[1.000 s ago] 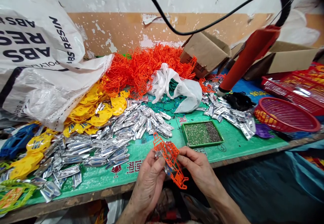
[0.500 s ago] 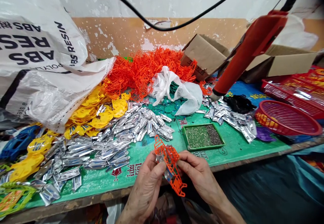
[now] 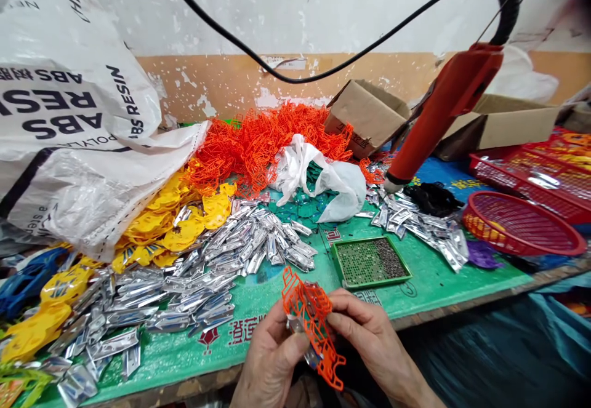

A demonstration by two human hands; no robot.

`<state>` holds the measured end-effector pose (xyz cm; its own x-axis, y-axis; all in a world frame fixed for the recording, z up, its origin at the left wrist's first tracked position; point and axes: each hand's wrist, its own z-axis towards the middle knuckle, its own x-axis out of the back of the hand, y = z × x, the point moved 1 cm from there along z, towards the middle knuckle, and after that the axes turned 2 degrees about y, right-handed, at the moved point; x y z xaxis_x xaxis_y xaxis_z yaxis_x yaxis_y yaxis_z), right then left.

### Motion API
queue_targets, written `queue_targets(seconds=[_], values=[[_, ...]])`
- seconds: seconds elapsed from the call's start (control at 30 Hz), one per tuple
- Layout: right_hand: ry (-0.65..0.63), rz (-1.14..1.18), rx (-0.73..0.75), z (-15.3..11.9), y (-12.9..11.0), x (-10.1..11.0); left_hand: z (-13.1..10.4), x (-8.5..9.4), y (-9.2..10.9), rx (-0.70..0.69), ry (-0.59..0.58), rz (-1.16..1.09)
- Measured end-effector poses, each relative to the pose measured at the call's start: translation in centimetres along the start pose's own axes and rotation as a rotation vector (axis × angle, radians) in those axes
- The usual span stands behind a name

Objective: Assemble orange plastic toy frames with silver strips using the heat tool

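Note:
An orange plastic lattice frame (image 3: 318,316) is held tilted between my two hands at the table's front edge. A silvery and clear part shows beneath it, partly covered by my fingers. My left hand (image 3: 272,352) grips the frame's left side, thumb on top. At the right, my right hand (image 3: 364,328) pinches the frame's other edge with thumb and forefinger. Just beyond the hands lies a green tray (image 3: 344,282) with small dark metal pieces, likely screws, gathered at its right side. A pile of shiny silver parts (image 3: 258,242) spreads to the left.
Yellow parts (image 3: 166,217) and a white resin sack (image 3: 92,174) fill the left. Orange frames (image 3: 268,140) are heaped behind a white plastic bag (image 3: 344,189). A red electric screwdriver (image 3: 443,112) hangs at the right, near cardboard boxes (image 3: 369,112) and a red basket (image 3: 521,223).
The camera view has tilted up a little, so everything sits lower. Both hands keep their hold on the orange frame, which has turned slightly.

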<state>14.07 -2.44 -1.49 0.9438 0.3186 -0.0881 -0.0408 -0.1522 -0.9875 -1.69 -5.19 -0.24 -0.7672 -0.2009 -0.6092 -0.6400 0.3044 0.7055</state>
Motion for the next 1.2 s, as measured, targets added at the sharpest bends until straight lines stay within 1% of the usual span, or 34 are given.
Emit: queue_targets(seconds=[0.13,0.2,0.33,0.4,0.5,0.63,0.83,0.93,1.0,1.07,1.13,1.2], values=[[-0.078,0.066,-0.005,0.1,-0.2,0.4,-0.3,-0.7,0.1,-0.004,0.034,0.022],[-0.075,0.057,0.013,0.3,-0.4,0.7,-0.5,-0.8,-0.1,0.008,0.046,0.026],[0.071,-0.042,0.102,0.9,-1.1,0.9,-0.7,-0.8,-0.5,-0.017,0.09,0.048],[0.121,-0.1,0.168,1.2,-1.4,0.7,-0.7,-0.9,-0.6,-0.027,0.116,0.067],[0.151,-0.148,0.248,1.5,-1.7,0.2,-0.7,-1.1,-0.5,-0.024,0.129,0.1],[0.175,-0.153,0.271,1.9,-1.8,-0.3,-0.8,-1.2,-0.3,-0.062,0.114,0.14],[0.184,-0.131,0.238,2.0,-2.3,-0.5,-0.6,-0.9,-0.7,-0.087,0.106,0.163],[0.212,-0.154,0.217,2.3,-2.6,-0.6,-0.2,-0.6,-0.7,-0.062,0.126,0.18],[0.208,-0.174,0.17,2.7,-2.8,-0.6,0.1,-0.4,-0.5,-0.03,0.121,0.193],[0.161,-0.15,0.081,3.3,-2.9,-0.4,0.5,-0.2,-0.2,0.008,0.093,0.163],[0.088,-0.091,0.001,3.8,-2.9,-0.1,0.7,-0.1,0.1,0.041,0.074,0.084],[0.029,-0.024,-0.032,3.9,-2.7,0.3,0.9,-0.1,0.3,0.051,0.077,0.011]])
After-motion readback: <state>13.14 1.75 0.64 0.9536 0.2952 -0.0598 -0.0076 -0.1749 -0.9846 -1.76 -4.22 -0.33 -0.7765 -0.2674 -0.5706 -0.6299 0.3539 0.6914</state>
